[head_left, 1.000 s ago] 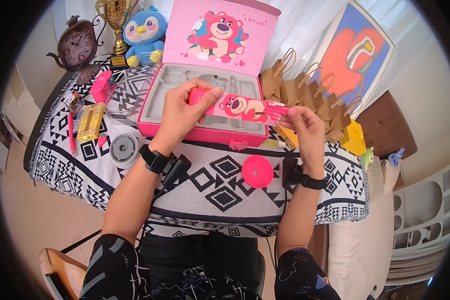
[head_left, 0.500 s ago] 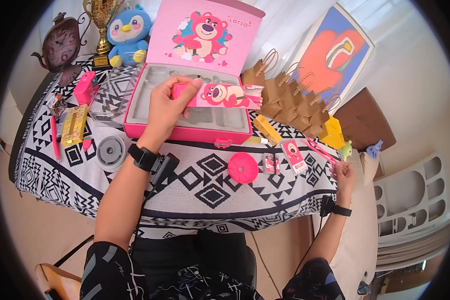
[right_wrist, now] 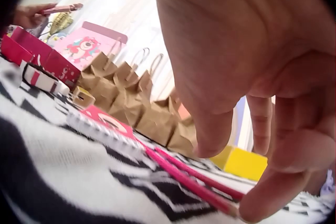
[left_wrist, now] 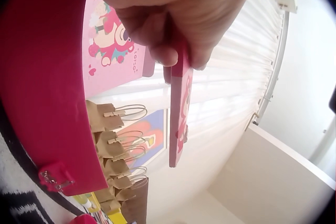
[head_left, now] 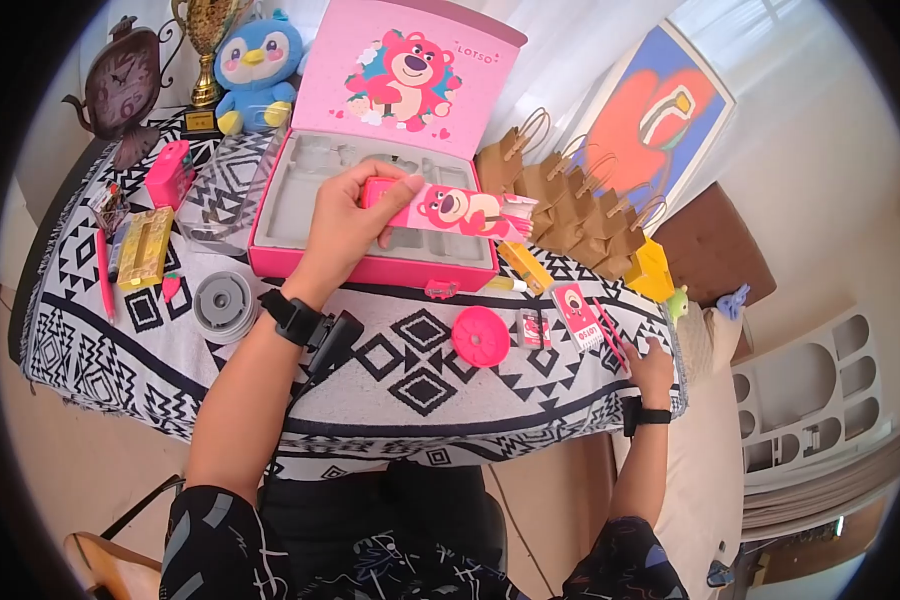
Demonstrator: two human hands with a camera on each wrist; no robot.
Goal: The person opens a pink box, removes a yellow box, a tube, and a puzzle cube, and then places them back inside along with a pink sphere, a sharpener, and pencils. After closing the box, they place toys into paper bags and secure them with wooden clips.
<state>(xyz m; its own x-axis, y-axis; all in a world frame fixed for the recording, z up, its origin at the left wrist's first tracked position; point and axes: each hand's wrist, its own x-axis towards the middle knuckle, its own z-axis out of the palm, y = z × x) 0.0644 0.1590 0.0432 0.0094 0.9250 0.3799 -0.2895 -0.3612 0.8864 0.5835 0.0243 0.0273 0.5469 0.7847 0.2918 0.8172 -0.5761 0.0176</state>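
Observation:
Above the open pink gift box [head_left: 370, 270], my left hand [head_left: 338, 225] grips a flat pink pencil pack [head_left: 460, 210] with a bear print. Pink ends stick out of the pack's right end. In the left wrist view, thumb and fingers pinch the pack [left_wrist: 180, 113] edge-on. Over at the table's right side is my right hand [head_left: 653, 372], fingers spread apart beside two pink pencils [head_left: 610, 338] lying on the cloth. The right wrist view has a fingertip right at the end of the nearer pencil [right_wrist: 184, 179]. A small spiral notebook [head_left: 576, 318] lies left of the pencils.
A pink round lid [head_left: 480, 337] and a small clear case [head_left: 534, 329] lie near the notebook. Behind stand several brown paper bags [head_left: 570, 210] and a yellow box [head_left: 649, 270]. On the left are a grey spool [head_left: 224, 302], a yellow box [head_left: 145, 250] and a pink pen [head_left: 103, 275].
My right hand has moved from the pack's end to the right side of the table, and two pink pencils it carried now lie beside the notebook. My left hand still holds the pack.

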